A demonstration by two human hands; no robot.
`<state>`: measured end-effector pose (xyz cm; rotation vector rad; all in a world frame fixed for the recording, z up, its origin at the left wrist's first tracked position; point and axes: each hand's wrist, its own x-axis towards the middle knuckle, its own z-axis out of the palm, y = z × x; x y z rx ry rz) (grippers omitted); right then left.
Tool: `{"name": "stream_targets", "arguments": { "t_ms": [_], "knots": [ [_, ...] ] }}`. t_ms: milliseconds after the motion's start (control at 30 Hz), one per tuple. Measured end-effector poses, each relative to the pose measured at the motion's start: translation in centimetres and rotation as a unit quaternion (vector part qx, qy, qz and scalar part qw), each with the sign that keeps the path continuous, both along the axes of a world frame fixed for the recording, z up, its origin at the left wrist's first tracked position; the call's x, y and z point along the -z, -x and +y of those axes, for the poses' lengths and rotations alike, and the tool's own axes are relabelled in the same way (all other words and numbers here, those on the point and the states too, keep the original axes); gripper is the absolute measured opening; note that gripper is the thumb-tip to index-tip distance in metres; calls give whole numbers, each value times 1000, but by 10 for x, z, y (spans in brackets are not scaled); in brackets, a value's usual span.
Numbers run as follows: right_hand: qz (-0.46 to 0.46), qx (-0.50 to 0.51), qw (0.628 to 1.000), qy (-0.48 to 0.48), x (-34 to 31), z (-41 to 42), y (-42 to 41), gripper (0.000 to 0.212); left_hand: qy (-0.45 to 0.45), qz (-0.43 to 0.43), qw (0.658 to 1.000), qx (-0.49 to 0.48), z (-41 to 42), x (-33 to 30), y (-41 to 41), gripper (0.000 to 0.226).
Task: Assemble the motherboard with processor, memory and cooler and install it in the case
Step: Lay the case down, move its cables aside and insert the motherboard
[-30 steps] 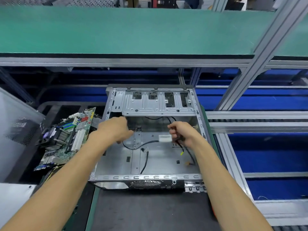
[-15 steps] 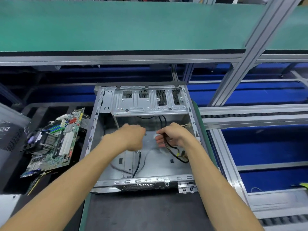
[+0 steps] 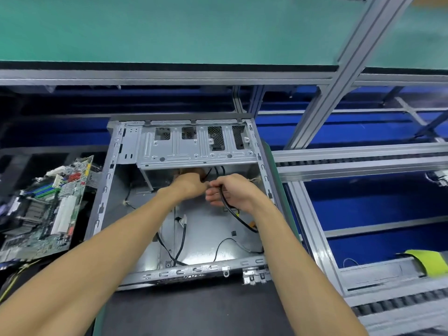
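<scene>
- Since the earlier frames, both hands have been drawn closer together and carried deeper into the case (image 3: 114, 190), up under its drive-bay bracket (image 3: 194, 144); the white label seen a second ago in the right hand is no longer visible.
- The left hand (image 3: 188, 186) is seen from the back, knuckles up, with its fingers curled inward toward the right hand; what is pinched there cannot be told, since the fingertips are hidden.
- The right hand (image 3: 232, 192) is closed around a black cable (image 3: 238, 218), which is passed through its fingers and trails down across the case floor toward the right wall.
- Small yellow and orange connectors are seen along that cable, near the right wall.
- The case is laid open on its side on a dark mat (image 3: 194, 311), with its bare metal floor facing up and no board fitted in it.
- Other thin black wires (image 3: 183, 238) are left loose on the case floor, between the forearms and the near rim.
- The motherboard (image 3: 48, 212) is found outside the case, just to its left, tilted, with a heatsink and white slots visible on it.
- A green shelf (image 3: 169, 30) on aluminium framing is seen above and behind the case.
- A yellow-green item (image 3: 426, 261) is seen at the right edge, well apart from the case.
</scene>
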<state>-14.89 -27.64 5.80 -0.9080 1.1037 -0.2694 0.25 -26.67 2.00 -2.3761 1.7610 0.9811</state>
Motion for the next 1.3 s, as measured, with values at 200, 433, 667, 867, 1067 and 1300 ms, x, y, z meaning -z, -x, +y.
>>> {"name": "stream_targets", "arguments": {
  "t_ms": [200, 433, 667, 867, 1067, 1300],
  "knots": [
    [6, 55, 997, 48, -3, -1, -1, 27, 96, 187, 977, -43, 30, -23, 10, 35],
    [98, -72, 977, 178, -3, 15, -3, 41, 26, 475, 849, -228, 64, -49, 30, 40],
    [107, -128, 952, 258, -25, 16, 2, 30, 37, 645, 694, -319, 71, -61, 32, 26],
    [124, -102, 881, 445, -27, 9, 18, 34, -5, 649, 681, -338, 73, -77, 15, 30],
    [112, -189, 784, 581, -7, 13, 10, 40, 3, 383, 912, -144, 73, -105, 16, 58],
    [52, 35, 856, 514, -1, 10, 8, 18, -38, 144, 983, -110, 77, -71, -9, 50]
  ]
}}
